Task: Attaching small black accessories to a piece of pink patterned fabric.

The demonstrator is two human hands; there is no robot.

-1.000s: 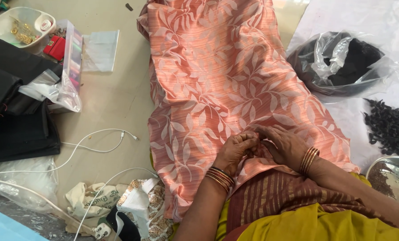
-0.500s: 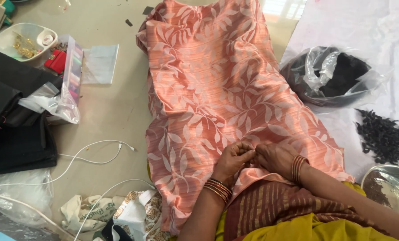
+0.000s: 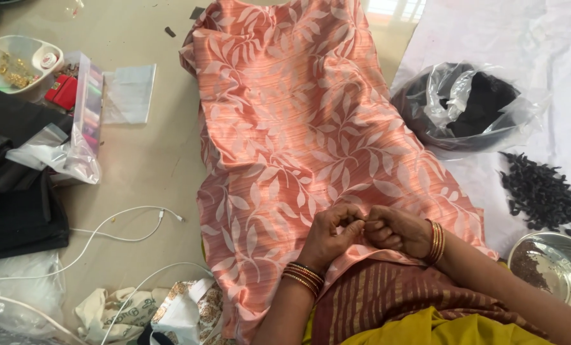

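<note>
**Both hands pinched together at the near hem of the peach cloth**

While spread flat across the pale floor (image 3: 145,160), lying lengthwise: long peach-orange satin cloth with a woven pale leaf pattern (image 3: 298,140), long axis running straight away from the wearer of the camera, far end pointing to the top of the view, near end draped over the lap. Widest toward the near end, narrowing a little toward the far end, left edge rumpled into soft folds.

Down at the near hem, left hand (image 3: 333,236) curled almost closed, fingertips pinching a small bit of the cloth's edge. Right up against it, right hand (image 3: 394,230) likewise curled nearly shut, fingers bunched on the same spot of fabric, knuckles of the two hands touching. Too small to tell whether anything else sits between the fingers. Gold and red bangles on both wrists.

Off to the right, well apart from the hands: clear plastic bag holding dark material (image 3: 470,105), a loose heap of small black pieces (image 3: 540,195) on white sheeting, a round steel bowl (image 3: 553,268) near the right forearm. Off to the left: white charging cable (image 3: 126,233) looping over the floor, folded black fabric (image 3: 14,198), a clear plastic box of coloured thread spools (image 3: 86,102), a white tray of small gold trinkets (image 3: 17,64).
</note>
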